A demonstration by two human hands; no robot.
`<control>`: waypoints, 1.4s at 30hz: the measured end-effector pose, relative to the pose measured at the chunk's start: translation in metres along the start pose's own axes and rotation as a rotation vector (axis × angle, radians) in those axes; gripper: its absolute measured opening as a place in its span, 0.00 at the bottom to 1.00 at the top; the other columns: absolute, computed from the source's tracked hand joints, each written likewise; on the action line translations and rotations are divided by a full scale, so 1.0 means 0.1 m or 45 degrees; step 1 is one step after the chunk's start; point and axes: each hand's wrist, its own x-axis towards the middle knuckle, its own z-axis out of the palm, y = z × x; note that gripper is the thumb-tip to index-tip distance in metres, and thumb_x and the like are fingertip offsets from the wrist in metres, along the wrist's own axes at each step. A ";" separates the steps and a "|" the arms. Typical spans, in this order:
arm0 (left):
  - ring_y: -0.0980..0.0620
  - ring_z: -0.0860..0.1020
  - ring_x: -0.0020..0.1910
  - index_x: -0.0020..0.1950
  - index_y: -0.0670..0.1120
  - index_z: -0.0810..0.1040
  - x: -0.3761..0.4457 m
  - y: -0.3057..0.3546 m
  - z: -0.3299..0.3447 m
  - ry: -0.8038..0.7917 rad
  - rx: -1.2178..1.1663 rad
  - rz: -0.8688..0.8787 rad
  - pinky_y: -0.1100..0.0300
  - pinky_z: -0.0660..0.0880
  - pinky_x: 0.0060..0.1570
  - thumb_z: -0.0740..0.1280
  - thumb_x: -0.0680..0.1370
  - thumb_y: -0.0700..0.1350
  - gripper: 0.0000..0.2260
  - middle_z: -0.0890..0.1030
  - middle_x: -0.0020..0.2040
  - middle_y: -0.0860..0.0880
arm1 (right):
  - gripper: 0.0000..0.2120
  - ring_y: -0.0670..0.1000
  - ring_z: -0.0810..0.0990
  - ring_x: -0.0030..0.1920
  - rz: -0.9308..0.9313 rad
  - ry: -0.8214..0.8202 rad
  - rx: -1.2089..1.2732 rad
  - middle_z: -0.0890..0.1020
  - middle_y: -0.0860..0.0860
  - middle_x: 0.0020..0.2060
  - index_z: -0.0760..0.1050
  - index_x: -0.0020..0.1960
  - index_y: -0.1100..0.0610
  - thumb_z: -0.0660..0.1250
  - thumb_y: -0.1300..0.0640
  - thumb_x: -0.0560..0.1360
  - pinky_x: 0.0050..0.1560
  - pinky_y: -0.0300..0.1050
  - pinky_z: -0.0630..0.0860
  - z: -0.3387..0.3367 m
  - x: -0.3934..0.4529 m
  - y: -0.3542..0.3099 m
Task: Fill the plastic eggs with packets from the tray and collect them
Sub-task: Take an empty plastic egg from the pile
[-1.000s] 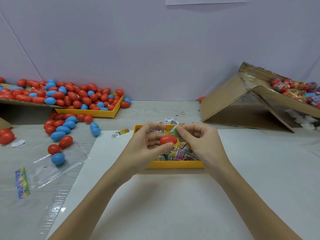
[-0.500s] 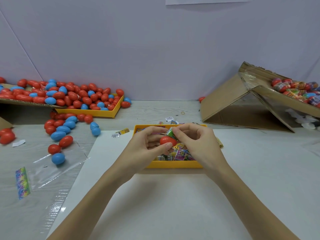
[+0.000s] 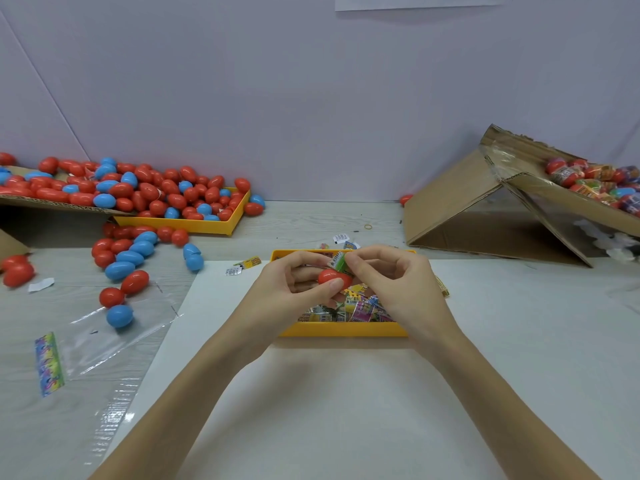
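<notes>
At the bottom of the frame our two forearms rose over a white sheet [image 3: 346, 410] toward the centre. There our left hand [image 3: 294, 292] gripped a red egg half [image 3: 334, 277] between thumb and fingers, and our right hand [image 3: 391, 285] pinched a green packet [image 3: 341, 262] at the egg's upper edge — touching it, though we could not tell how far in it sat. Just under both hands lay the yellow tray [image 3: 343, 330], holding colourful packets [image 3: 360, 308]. Left of centre, loose red and blue eggs [image 3: 128, 261] lay scattered on the table. Farther, at upper left, a second yellow tray [image 3: 194, 225] was heaped with eggs — and at upper right a cardboard box [image 3: 457, 209] held wrapped eggs [image 3: 595, 181].
</notes>
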 end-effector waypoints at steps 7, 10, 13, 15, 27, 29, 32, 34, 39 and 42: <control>0.47 0.87 0.44 0.60 0.43 0.80 0.00 0.00 -0.02 0.009 -0.012 -0.005 0.65 0.79 0.45 0.74 0.76 0.46 0.14 0.88 0.50 0.45 | 0.15 0.49 0.88 0.45 0.107 -0.034 0.033 0.88 0.47 0.45 0.86 0.49 0.50 0.62 0.48 0.84 0.39 0.37 0.81 -0.01 0.02 -0.04; 0.45 0.86 0.45 0.60 0.42 0.79 0.00 0.00 -0.01 -0.005 -0.068 0.003 0.63 0.80 0.47 0.74 0.75 0.48 0.17 0.87 0.50 0.42 | 0.09 0.49 0.87 0.46 0.091 -0.067 0.030 0.88 0.49 0.45 0.86 0.52 0.51 0.67 0.52 0.82 0.40 0.36 0.80 -0.04 0.03 -0.02; 0.42 0.86 0.46 0.60 0.42 0.79 0.00 0.00 -0.01 -0.014 -0.089 0.023 0.61 0.80 0.48 0.74 0.75 0.47 0.17 0.87 0.51 0.41 | 0.06 0.45 0.86 0.45 0.064 -0.050 -0.014 0.88 0.49 0.44 0.85 0.55 0.52 0.74 0.57 0.78 0.41 0.34 0.78 -0.03 0.03 0.02; 0.42 0.86 0.47 0.60 0.41 0.79 0.00 -0.01 0.00 -0.015 -0.080 0.033 0.61 0.81 0.48 0.74 0.75 0.46 0.16 0.87 0.51 0.41 | 0.06 0.45 0.86 0.46 0.101 -0.043 0.051 0.88 0.49 0.45 0.85 0.54 0.54 0.75 0.57 0.77 0.41 0.34 0.78 -0.02 0.03 0.04; 0.45 0.87 0.46 0.61 0.42 0.77 0.02 -0.05 0.01 0.008 -0.035 0.089 0.64 0.80 0.47 0.69 0.80 0.45 0.12 0.88 0.50 0.43 | 0.11 0.48 0.87 0.50 0.118 -0.084 0.088 0.88 0.50 0.47 0.83 0.57 0.53 0.76 0.56 0.75 0.44 0.37 0.80 -0.05 0.03 0.04; 0.44 0.87 0.46 0.63 0.41 0.76 0.02 -0.07 0.03 0.022 -0.030 0.128 0.62 0.80 0.48 0.67 0.82 0.42 0.10 0.87 0.50 0.43 | 0.10 0.48 0.87 0.49 0.096 -0.065 0.096 0.88 0.49 0.46 0.83 0.56 0.53 0.76 0.57 0.75 0.44 0.36 0.80 -0.04 0.02 0.05; 0.45 0.87 0.47 0.62 0.40 0.76 0.02 -0.10 0.09 0.094 -0.004 0.238 0.61 0.81 0.48 0.67 0.82 0.38 0.09 0.87 0.49 0.42 | 0.11 0.48 0.87 0.48 0.086 -0.019 0.137 0.88 0.49 0.46 0.83 0.56 0.54 0.77 0.59 0.74 0.47 0.37 0.81 -0.01 0.02 0.06; 0.46 0.87 0.48 0.62 0.40 0.77 0.02 -0.12 0.12 0.164 0.040 0.321 0.60 0.82 0.49 0.67 0.82 0.38 0.09 0.87 0.51 0.43 | 0.11 0.50 0.88 0.50 0.078 0.007 0.193 0.88 0.51 0.47 0.83 0.56 0.57 0.77 0.59 0.74 0.51 0.40 0.83 0.00 0.02 0.07; 0.50 0.86 0.49 0.63 0.44 0.79 0.01 -0.15 0.17 0.289 0.175 0.491 0.62 0.82 0.50 0.68 0.81 0.42 0.10 0.86 0.52 0.48 | 0.13 0.55 0.88 0.51 0.121 -0.019 0.398 0.88 0.55 0.49 0.83 0.56 0.59 0.77 0.59 0.72 0.51 0.41 0.83 0.03 0.00 0.05; 0.48 0.86 0.49 0.63 0.46 0.79 0.01 -0.15 0.18 0.305 0.205 0.522 0.58 0.83 0.51 0.68 0.80 0.45 0.12 0.85 0.52 0.48 | 0.16 0.55 0.88 0.52 0.142 -0.046 0.468 0.88 0.55 0.50 0.83 0.56 0.58 0.77 0.56 0.69 0.51 0.40 0.82 0.04 0.00 0.04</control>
